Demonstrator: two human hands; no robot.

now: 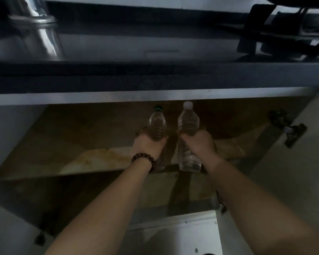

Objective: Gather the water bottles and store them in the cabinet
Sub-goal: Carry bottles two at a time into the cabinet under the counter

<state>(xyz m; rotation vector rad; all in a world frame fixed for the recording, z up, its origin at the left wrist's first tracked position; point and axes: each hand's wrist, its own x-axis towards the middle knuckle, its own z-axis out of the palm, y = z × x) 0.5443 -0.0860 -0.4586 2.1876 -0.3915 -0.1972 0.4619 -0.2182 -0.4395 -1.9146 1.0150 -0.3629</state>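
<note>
Right now two clear bottles are held side by side at the open front of the cabinet (pixel 44 137), under the dark worktop (pixel 155 78). The green-cap bottle (pixel 157 124) is in the person's left hand (pixel 149 144), whose fingers wrap round its middle; its lower half is mostly hidden behind that hand and wrist. The white-cap bottle (pixel 188 122) is in the right hand (pixel 199 143), gripped round the waist in the same way, with its clear base showing below the hand near the front edge of the shelf (pixel 92 159). Both bottles point cap-first into the cabinet, close together but not touching, and whether either base rests on the shelf I cannot tell.

A dark bead bracelet (pixel 143 160) sits on the left wrist. The shelf board is brown and stained pale at its front. Both forearms reach in from below, bare.

To the right a white door (pixel 302 172) stands swung open, with a metal hinge (pixel 291 128) on its inner face. Another white door (pixel 6 227) is open at the lower left. Up on the worktop a shiny steel tap (pixel 42 24) rises at the left, and the black frame of a stove (pixel 276 34) sits at the right, both blurred.
</note>
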